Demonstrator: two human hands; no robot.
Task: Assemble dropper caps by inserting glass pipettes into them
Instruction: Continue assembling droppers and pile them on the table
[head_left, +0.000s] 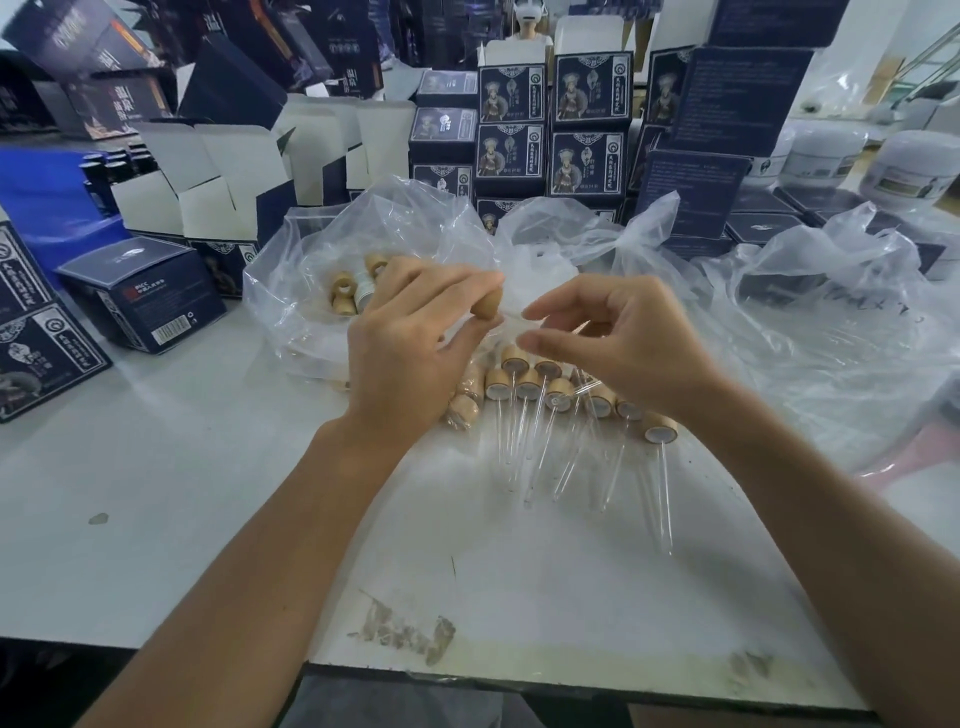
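Midway through an insertion, the left hand (410, 338) holds a wooden cap (488, 306) in a closed grip above the counter (156, 493), while the right hand (618, 338), pinching what looks like a glass pipette (576, 329), must line its tip up with the cap's opening.

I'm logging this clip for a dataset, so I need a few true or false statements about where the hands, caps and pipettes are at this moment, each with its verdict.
1. The left hand holds a wooden dropper cap. True.
2. The finished droppers stand upright in a rack. False: they lie flat on the white table, glass tubes pointing toward the person.
3. Loose caps sit inside a clear plastic bag. True.
4. The right hand rests flat on the table. False: it is raised, fingers curled, beside the left hand.
5. Dark printed boxes are stacked behind the bags. True.
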